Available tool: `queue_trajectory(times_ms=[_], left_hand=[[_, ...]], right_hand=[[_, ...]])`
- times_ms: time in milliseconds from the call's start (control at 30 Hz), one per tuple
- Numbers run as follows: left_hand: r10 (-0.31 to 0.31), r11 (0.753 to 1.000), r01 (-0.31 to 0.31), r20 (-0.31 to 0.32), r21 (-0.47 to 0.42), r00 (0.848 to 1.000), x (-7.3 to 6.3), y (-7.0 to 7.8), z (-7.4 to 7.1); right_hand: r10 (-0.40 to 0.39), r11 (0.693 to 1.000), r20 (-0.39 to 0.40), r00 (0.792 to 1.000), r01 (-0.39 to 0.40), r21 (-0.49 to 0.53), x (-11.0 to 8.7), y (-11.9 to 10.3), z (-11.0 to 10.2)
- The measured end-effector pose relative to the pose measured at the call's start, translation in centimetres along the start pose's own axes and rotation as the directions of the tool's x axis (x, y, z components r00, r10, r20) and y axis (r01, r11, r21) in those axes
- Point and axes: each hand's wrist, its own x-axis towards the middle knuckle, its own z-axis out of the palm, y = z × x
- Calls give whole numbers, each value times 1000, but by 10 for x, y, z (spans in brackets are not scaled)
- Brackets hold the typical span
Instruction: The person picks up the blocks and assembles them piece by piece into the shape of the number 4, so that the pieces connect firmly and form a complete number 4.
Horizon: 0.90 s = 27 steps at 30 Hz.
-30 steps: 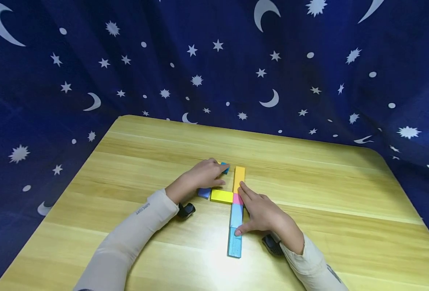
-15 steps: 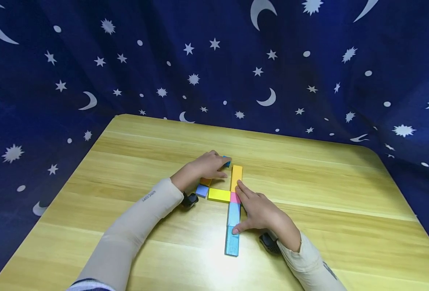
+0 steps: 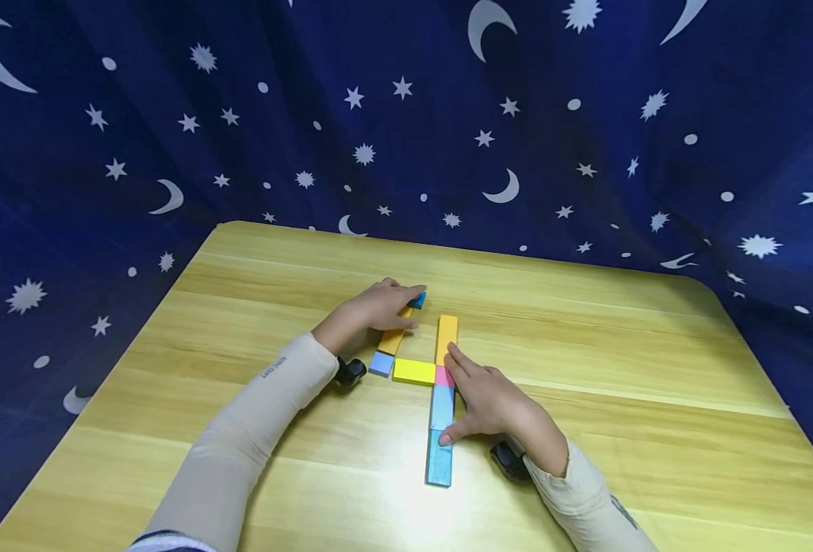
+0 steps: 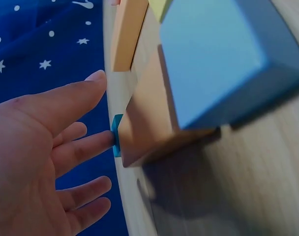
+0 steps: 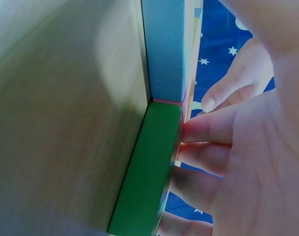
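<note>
My left hand (image 3: 375, 308) has its fingers spread, and one fingertip touches a small dark blue block (image 3: 417, 300). That block sits at the far end of a slanting orange block (image 3: 391, 342), partly hidden by the hand. A periwinkle block (image 3: 381, 363) lies at the orange block's near end. My right hand (image 3: 496, 402) rests over a line of blocks, fingertips at the pink block (image 3: 441, 376) and thumb on the teal block (image 3: 439, 464). A light blue block (image 3: 442, 406) lies between these. In the right wrist view a green block (image 5: 147, 172) lies below the right fingers.
A yellow block (image 3: 414, 372) runs left from the pink one toward the periwinkle block, with a narrow gap. Another orange block (image 3: 447, 335) extends beyond the pink one. All lie on a wooden table (image 3: 296, 475), with a star-patterned cloth (image 3: 378, 115) behind.
The left hand has shifted away from me, then slightly left, and the small dark blue block has moved with it. More of the slanting orange block shows. The right hand stays put.
</note>
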Motion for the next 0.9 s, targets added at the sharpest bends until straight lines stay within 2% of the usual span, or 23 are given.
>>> queue_trajectory(times_ms=[500,900], left_hand=[[8,1000,-8,13,30,1000,-10,-12,-2],[29,998,-28,-28,56,999,-12,-11,3]], right_hand=[[3,1000,5,1000,-3,3,0,0,1],[0,1000,-7,1000,0,4,0,1,-1]])
